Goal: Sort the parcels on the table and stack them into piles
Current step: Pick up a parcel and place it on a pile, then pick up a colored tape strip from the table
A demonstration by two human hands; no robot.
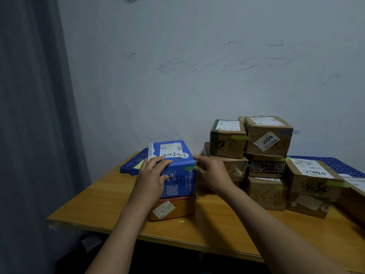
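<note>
The blue box (184, 162) sits on top of a flat orange box (177, 208), and the two make a small pile near the front left part of the desk (110, 200). The blue box has a white label on its top with "2490" written on it. The left grip (153, 171) lies over the near left edge of the blue box, with fingers bent over the top and the thumb on the front side. The right grip (211, 173) holds the top right corner of the same box with bent fingers. Just to the right is a taller pile of brown boxes. A box with green tape (227, 141) and a box with a tilted white sticker (268, 135) are on top, side by side. Under the sticker box is a black box with white letters (265, 167), and under that a plain brown box (266, 194). Farther right, a brown box marked "2490" (312, 184) rests on another box. A blue plastic grid (134, 163) lies along the back edge of the desk. Behind it is a pale wall (197, 76) with dark marks, and a grey curtain (29, 115) hangs to the left.
</note>
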